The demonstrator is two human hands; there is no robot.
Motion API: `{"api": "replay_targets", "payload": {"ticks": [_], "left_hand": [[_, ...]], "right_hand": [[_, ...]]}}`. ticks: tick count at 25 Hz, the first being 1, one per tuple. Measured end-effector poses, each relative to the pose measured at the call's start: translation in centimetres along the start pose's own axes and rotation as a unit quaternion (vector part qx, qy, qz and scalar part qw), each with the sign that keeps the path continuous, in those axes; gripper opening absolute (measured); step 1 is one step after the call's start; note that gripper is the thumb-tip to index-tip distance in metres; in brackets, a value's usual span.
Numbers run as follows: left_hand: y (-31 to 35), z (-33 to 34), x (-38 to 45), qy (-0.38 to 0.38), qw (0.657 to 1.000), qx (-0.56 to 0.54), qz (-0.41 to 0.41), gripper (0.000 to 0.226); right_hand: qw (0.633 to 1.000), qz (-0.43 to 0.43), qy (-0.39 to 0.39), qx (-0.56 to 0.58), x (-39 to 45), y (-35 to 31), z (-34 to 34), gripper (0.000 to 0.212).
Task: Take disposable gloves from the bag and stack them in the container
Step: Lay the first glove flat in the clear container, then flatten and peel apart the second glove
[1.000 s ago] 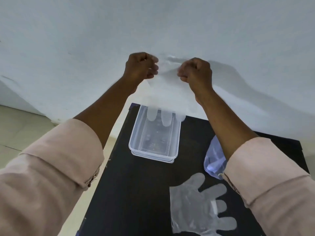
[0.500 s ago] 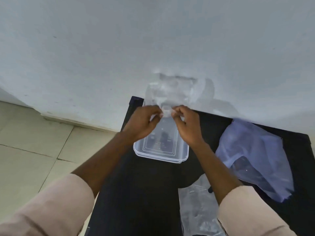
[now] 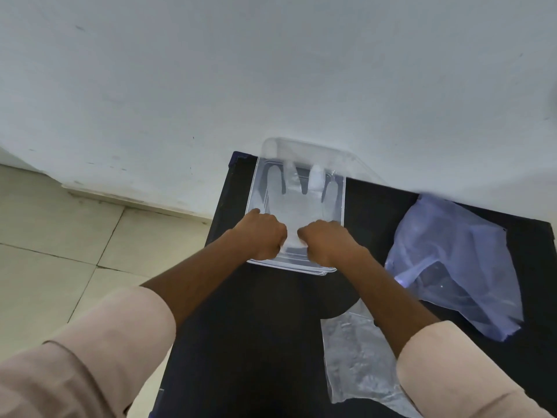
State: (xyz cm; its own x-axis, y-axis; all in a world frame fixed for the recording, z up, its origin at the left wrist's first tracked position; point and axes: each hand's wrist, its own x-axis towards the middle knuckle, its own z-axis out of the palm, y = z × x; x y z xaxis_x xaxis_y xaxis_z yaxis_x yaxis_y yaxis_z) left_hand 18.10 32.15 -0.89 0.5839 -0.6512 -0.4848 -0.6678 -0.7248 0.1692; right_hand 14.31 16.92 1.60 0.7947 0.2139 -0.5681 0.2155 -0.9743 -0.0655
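Note:
A clear plastic container (image 3: 342,194) stands at the far end of the black table (image 3: 259,327), against the wall. A translucent disposable glove (image 3: 297,203) lies spread inside it, fingers pointing toward the wall. My left hand (image 3: 263,233) and my right hand (image 3: 327,242) pinch the glove's cuff at the container's near end, knuckles close together. A bluish plastic bag (image 3: 452,267) lies crumpled on the table to the right. Another clear glove (image 3: 355,360) lies flat on the table near me, partly under my right forearm.
A white wall rises right behind the table. Beige floor tiles (image 3: 60,251) lie to the left of the table's left edge. A transparent lid or second tray (image 3: 346,158) leans behind the container against the wall.
My hands came down from in front of the wall with the glove. It now lies spread in the container instead of hanging in the air.

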Motion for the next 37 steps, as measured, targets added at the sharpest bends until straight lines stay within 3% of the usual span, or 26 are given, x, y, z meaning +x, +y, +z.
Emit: {"api": "replay_targets", "payload": {"ticks": [2, 5, 7, 10, 14, 17, 19, 22, 24, 26, 27, 34, 36, 37], "left_hand": [[-0.3, -0.6, -0.3, -0.040, 0.999, 0.002, 0.016, 0.031], [-0.7, -1.9, -0.9, -0.022, 0.999, 0.024, 0.030, 0.036], [-0.9, -2.5, -1.0, 0.009, 1.000, 0.012, 0.026, 0.040], [-1.4, -2.0, -0.7, -0.010, 0.999, 0.046, 0.016, 0.046], [-1.6, -0.8, -0.7, -0.040, 0.991, 0.125, 0.018, 0.046], [-1.3, -1.3, -0.8, 0.006, 0.999, 0.043, 0.017, 0.046], [-0.6, -2.2, -1.0, 0.079, 0.986, -0.146, 0.014, 0.040], [2.5, -3.4, -1.4, 0.171, 0.887, -0.429, -0.006, 0.023], [6.1, -3.7, -1.5, 0.190, 0.839, -0.510, -0.028, 0.014], [9.6, -3.2, -1.8, 0.178, 0.815, -0.551, -0.028, 0.013], [11.4, -2.8, -2.0, 0.165, 0.812, -0.560, -0.018, 0.012], [19.2, 2.9, -3.5, 0.057, 0.787, -0.613, -0.042, 0.014], [19.9, 5.0, -3.8, 0.073, 0.795, -0.597, -0.084, 0.018], [20.0, 6.0, -4.2, 0.102, 0.814, -0.560, -0.114, 0.018]], "right_hand": [[0.999, 0.000, -0.024, -0.039, -0.9, -0.2, -0.8, 0.035], [0.997, 0.012, 0.067, -0.042, -1.3, -0.4, -1.7, 0.038], [0.995, 0.014, 0.093, 0.015, -0.9, -0.6, -1.8, 0.036], [0.996, 0.002, 0.011, 0.084, 0.4, -0.9, -0.7, 0.041], [0.997, -0.010, -0.074, 0.014, 1.1, -1.0, 0.7, 0.043], [0.994, -0.006, 0.023, 0.104, 0.1, -0.6, 0.4, 0.039], [0.963, 0.010, 0.129, 0.237, -1.6, 0.1, 0.0, 0.032], [0.864, 0.080, 0.256, 0.427, -5.7, 1.8, 0.2, 0.017], [0.766, 0.141, 0.277, 0.563, -8.7, 3.1, 1.0, 0.012], [0.668, 0.190, 0.251, 0.674, -11.2, 4.0, 2.5, 0.014], [0.639, 0.208, 0.242, 0.699, -12.5, 4.5, 3.4, 0.016], [0.587, 0.235, 0.218, 0.743, -19.8, 4.6, 11.5, 0.014], [0.582, 0.255, 0.203, 0.745, -21.0, 3.8, 13.7, 0.009], [0.585, 0.268, 0.189, 0.742, -21.3, 3.2, 15.0, 0.008]]}}
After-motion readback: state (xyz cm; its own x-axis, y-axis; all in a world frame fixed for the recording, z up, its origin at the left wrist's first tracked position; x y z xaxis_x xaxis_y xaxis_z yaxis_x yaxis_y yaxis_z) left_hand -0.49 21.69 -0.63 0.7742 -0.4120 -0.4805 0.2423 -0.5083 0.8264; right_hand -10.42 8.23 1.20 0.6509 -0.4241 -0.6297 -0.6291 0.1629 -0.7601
